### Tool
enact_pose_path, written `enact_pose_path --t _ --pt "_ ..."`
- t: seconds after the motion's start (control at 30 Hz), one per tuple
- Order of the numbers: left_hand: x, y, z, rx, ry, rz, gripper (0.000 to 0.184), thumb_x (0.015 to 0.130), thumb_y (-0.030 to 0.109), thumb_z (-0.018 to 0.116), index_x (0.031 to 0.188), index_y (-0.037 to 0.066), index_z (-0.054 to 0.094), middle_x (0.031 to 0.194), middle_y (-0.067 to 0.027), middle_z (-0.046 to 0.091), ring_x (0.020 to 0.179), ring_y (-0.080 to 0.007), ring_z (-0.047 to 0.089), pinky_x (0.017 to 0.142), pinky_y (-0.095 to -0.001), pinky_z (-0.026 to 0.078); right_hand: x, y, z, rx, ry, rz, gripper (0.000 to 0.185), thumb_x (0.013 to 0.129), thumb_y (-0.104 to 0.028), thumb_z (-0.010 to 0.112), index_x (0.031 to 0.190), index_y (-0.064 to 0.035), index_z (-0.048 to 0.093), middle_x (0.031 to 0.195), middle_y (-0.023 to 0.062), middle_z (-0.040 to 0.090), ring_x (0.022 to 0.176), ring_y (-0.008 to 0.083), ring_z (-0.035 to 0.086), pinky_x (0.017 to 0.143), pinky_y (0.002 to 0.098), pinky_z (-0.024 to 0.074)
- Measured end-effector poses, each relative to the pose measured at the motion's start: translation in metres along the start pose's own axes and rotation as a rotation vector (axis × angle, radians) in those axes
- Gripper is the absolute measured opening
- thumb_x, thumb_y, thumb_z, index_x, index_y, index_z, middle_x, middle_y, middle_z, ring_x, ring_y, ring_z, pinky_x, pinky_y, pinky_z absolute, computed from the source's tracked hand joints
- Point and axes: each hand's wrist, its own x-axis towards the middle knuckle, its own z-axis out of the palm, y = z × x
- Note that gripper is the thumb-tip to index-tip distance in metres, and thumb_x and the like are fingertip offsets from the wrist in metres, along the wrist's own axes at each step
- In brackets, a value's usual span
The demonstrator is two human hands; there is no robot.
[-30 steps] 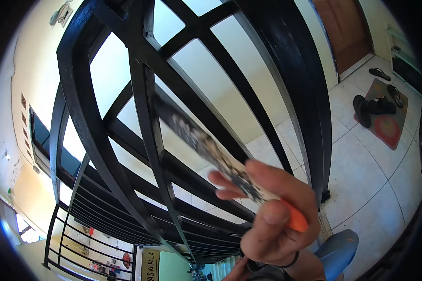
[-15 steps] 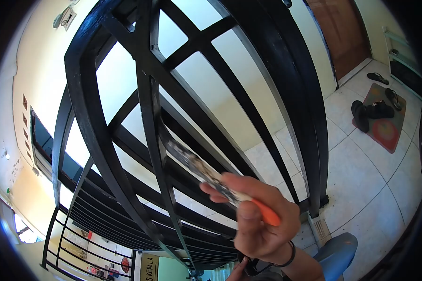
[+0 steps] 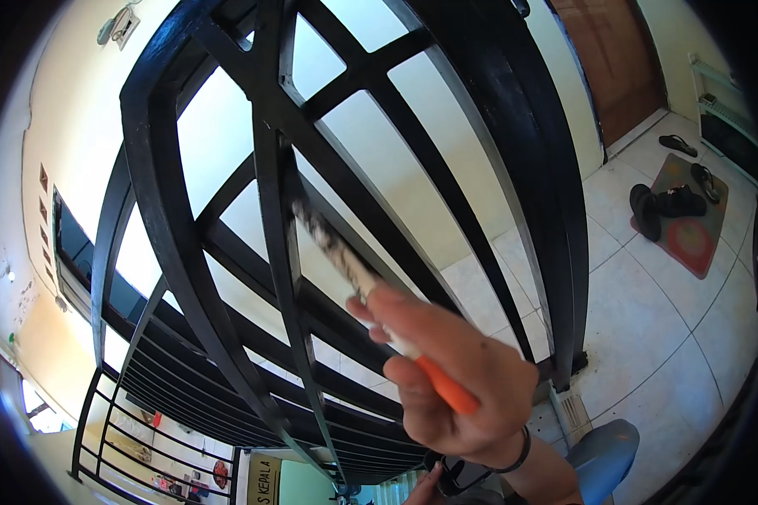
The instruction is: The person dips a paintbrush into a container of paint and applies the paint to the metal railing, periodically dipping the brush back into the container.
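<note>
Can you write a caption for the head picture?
The right hand holds a smeared brush up to black bars.

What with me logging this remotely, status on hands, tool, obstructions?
Right hand: grip closed on orange-ended tool. Far end blurred by black bars, contact unclear. Left hand low, grip unclear. Nothing visible blocking.

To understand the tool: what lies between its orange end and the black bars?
The right hand's fingers and the dark-smeared shaft, in the head view.

- Beyond our grip (image 3: pixel 472 379), we see a pale wall (image 3: pixel 396 177).
- Right of it, we have white floor tiles (image 3: pixel 640 295) and a mat (image 3: pixel 692 240).
- Above right, a brown door (image 3: pixel 623 67).
</note>
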Motion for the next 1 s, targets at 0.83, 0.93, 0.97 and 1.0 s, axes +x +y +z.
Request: enact_pose_path --t 0.83,0.93,0.97,1.0 --pt "0.008 -0.005 -0.006 -0.040 -0.015 0.005 0.062 0.104 0.047 0.054 0.151 0.010 0.040 0.150 -0.0062 0.049 0.138 -0.0212 0.047 0.117 -0.0424 0.036 -0.015 -0.008 -0.001 0.106 0.110 0.059 0.035 0.099 -0.015 0.063 0.126 0.0070 0.060 0.116 0.0238 0.070 0.102 0.0365 0.073 0.081 0.0354 0.0637" --pt "0.006 -0.005 -0.008 -0.029 -0.005 0.006 0.062 0.104 0.047 0.054 0.151 0.010 0.040 0.150 -0.0062 0.049 0.138 -0.0213 0.047 0.117 -0.0425 0.036 -0.005 -0.005 -0.004 0.023 0.003 -0.005 0.038 0.105 -0.020 0.051 0.127 0.0110 0.053 0.113 0.0313 0.067 0.095 0.0421 0.073 0.076 0.0380 0.0657" --pt "0.007 -0.004 -0.008 -0.028 -0.005 0.010 0.062 0.104 0.047 0.054 0.151 0.010 0.040 0.151 -0.0062 0.049 0.138 -0.0213 0.047 0.117 -0.0425 0.036 -0.005 -0.006 -0.005 0.001 -0.024 -0.004 0.038 0.106 -0.020 0.049 0.127 0.0114 0.053 0.112 0.0321 0.066 0.094 0.0426 0.074 0.075 0.0382 0.0659" --pt "0.008 -0.003 -0.008 -0.029 -0.009 0.011 0.063 0.104 0.047 0.054 0.151 0.010 0.039 0.151 -0.0062 0.048 0.138 -0.0213 0.046 0.117 -0.0425 0.036 -0.014 -0.009 -0.005 0.005 -0.002 0.043 0.035 0.103 -0.017 0.055 0.126 0.0090 0.056 0.113 0.0279 0.069 0.095 0.0389 0.074 0.075 0.0359 0.0650"
